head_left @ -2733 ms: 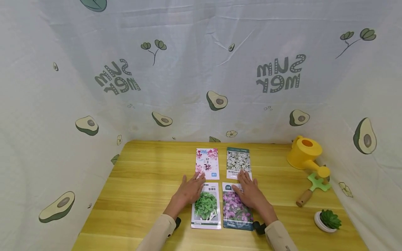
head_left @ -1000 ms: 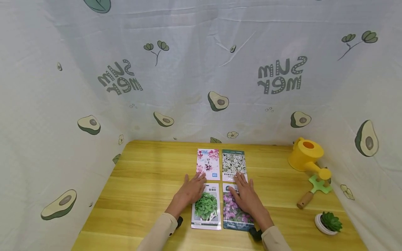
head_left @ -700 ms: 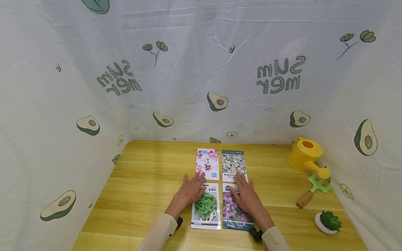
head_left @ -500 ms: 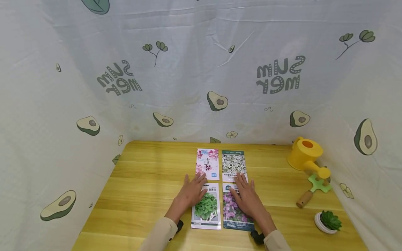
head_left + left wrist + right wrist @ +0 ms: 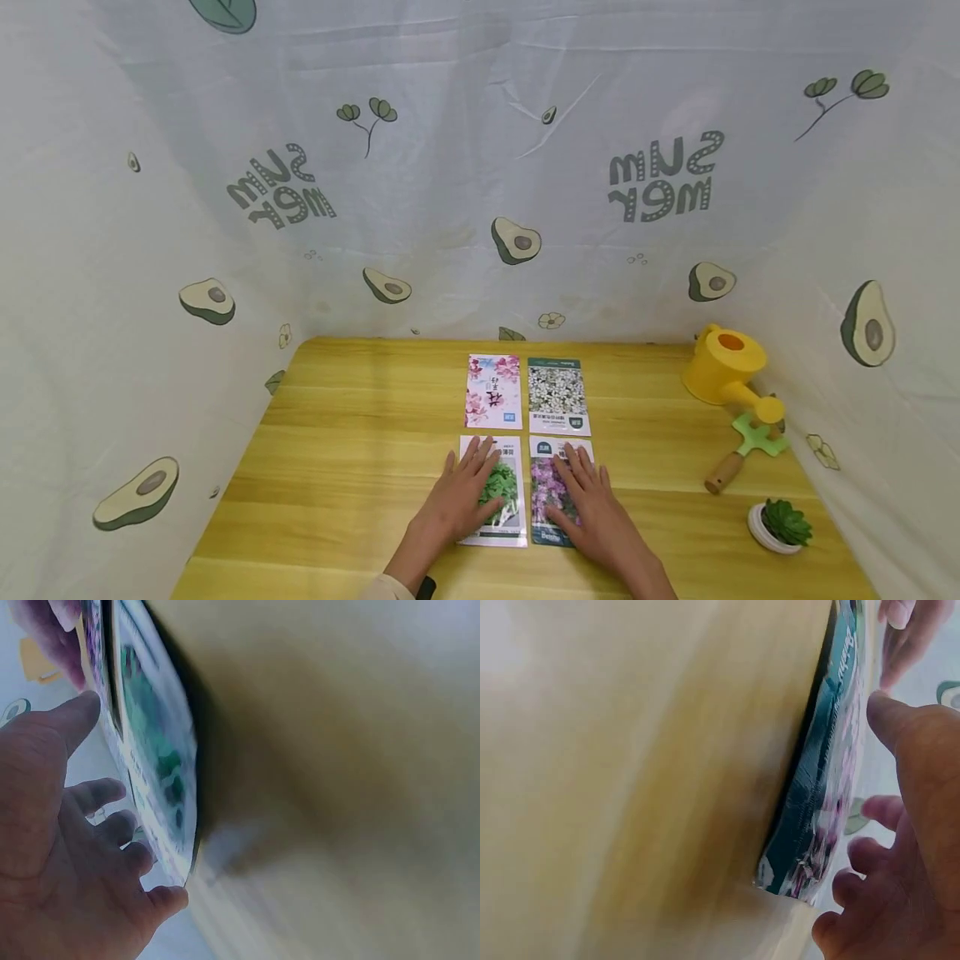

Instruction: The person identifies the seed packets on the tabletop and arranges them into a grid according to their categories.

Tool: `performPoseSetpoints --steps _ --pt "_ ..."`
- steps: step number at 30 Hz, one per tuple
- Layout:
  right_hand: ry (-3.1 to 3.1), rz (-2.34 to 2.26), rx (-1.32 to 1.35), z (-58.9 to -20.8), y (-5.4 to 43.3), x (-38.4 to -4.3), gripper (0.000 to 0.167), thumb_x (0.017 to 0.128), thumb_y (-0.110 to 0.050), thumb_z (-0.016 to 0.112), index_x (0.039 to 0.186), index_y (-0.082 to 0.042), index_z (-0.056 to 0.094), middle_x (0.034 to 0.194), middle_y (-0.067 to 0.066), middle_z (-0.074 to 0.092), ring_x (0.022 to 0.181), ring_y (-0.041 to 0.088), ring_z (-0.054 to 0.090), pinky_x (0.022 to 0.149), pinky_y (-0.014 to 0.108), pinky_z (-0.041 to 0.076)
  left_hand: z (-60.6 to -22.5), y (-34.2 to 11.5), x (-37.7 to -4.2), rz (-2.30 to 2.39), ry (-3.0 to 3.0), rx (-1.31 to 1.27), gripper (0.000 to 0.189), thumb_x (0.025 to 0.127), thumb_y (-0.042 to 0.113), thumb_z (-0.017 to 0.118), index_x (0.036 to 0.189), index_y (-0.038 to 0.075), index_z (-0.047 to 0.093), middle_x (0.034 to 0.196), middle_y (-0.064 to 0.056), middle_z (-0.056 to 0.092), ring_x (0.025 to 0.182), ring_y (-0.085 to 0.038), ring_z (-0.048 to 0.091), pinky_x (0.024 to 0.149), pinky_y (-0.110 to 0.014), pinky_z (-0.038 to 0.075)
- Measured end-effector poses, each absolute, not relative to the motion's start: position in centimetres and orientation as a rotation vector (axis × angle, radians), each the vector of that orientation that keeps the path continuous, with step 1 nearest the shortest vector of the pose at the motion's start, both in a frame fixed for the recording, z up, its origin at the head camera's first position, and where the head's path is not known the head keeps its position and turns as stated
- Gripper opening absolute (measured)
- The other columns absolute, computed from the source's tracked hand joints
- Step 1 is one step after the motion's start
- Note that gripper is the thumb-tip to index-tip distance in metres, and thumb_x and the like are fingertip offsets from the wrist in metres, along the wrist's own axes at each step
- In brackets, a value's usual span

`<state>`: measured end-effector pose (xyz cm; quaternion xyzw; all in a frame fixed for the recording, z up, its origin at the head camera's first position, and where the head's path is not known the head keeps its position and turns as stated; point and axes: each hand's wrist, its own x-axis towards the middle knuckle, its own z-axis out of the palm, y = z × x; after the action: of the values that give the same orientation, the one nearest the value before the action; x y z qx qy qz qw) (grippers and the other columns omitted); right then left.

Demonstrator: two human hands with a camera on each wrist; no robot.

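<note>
Four seed packets is more than I count, so several flat seed packets lie in two rows on the table. My left hand [image 5: 456, 497], fingers spread, is over the near-left packet with green leaves [image 5: 504, 492]. Over the near-right purple-flower packet [image 5: 546, 479] lies my right hand [image 5: 600, 512], its fingers extended. Behind them are a pink-blossom packet [image 5: 492, 392] and a white-flower packet [image 5: 557, 392], both uncovered. In the left wrist view the fingertips are right at the leaf packet's edge. The right wrist view shows the purple packet's dark teal end beside the fingers.
On the wooden table [image 5: 322, 467], a yellow watering can [image 5: 723, 367] stands at the back right. In front of it lie a green hand fork with a wooden handle [image 5: 726, 472] and a small potted succulent [image 5: 783, 525]. A printed curtain [image 5: 442, 192] encloses the back and sides.
Earlier, the right hand slid the white-flower packet left, closer to the pink one. Since then both hands have drawn back toward the body, from the gap between rows onto the near packets.
</note>
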<state>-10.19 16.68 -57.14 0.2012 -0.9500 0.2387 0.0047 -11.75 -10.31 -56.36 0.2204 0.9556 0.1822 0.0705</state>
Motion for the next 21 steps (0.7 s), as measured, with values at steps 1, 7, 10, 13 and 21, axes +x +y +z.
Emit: performPoseSetpoints --steps 1,7,10,13,21 --pt "-2.970 0.739 0.628 -57.1 16.7 -10.0 0.077 0.101 -0.043 0.075 0.162 -0.003 0.048 0.172 0.023 0.033 0.159 0.050 0.027 0.124 0.076 0.023 -56.4 -10.2 -11.6 0.552 2.870 0.665 0.076 0.108 0.048 0.063 0.168 0.009 0.039 0.179 -0.012 0.025 0.165 -0.034 0.021 0.127 -0.068 0.026" --pt "-2.953 0.740 0.612 -57.4 16.4 -9.4 0.075 0.102 -0.042 0.074 0.162 -0.006 0.048 0.173 0.022 0.034 0.159 0.049 0.029 0.124 0.074 0.023 -56.7 -9.7 -11.0 0.525 2.863 0.674 0.079 0.105 0.053 0.065 0.167 0.013 0.041 0.179 -0.013 0.021 0.166 -0.033 0.018 0.130 -0.063 0.023" --pt "-2.953 0.736 0.605 -57.7 16.2 -9.2 0.075 0.102 -0.042 0.074 0.163 -0.006 0.048 0.172 0.021 0.035 0.158 0.049 0.030 0.124 0.074 0.024 -56.8 -9.5 -10.7 0.511 2.864 0.658 0.079 0.104 0.053 0.067 0.168 0.015 0.041 0.180 -0.011 0.020 0.166 -0.032 0.017 0.131 -0.062 0.023" --pt "-2.953 0.726 0.599 -57.9 16.1 -9.1 0.075 0.102 -0.041 0.074 0.163 -0.006 0.047 0.172 0.022 0.035 0.158 0.049 0.030 0.124 0.075 0.024 -56.8 -9.4 -10.5 0.496 2.854 0.634 0.080 0.104 0.054 0.067 0.169 0.016 0.040 0.180 -0.010 0.020 0.167 -0.031 0.017 0.131 -0.061 0.023" --pt "-2.952 0.725 0.588 -58.0 16.0 -9.1 0.074 0.101 -0.040 0.074 0.162 -0.006 0.049 0.172 0.022 0.035 0.158 0.050 0.029 0.123 0.076 0.024 -58.4 -9.5 -10.5 0.602 2.873 0.716 0.079 0.103 0.053 0.068 0.167 0.014 0.042 0.178 -0.014 0.025 0.165 -0.035 0.022 0.129 -0.065 0.024"
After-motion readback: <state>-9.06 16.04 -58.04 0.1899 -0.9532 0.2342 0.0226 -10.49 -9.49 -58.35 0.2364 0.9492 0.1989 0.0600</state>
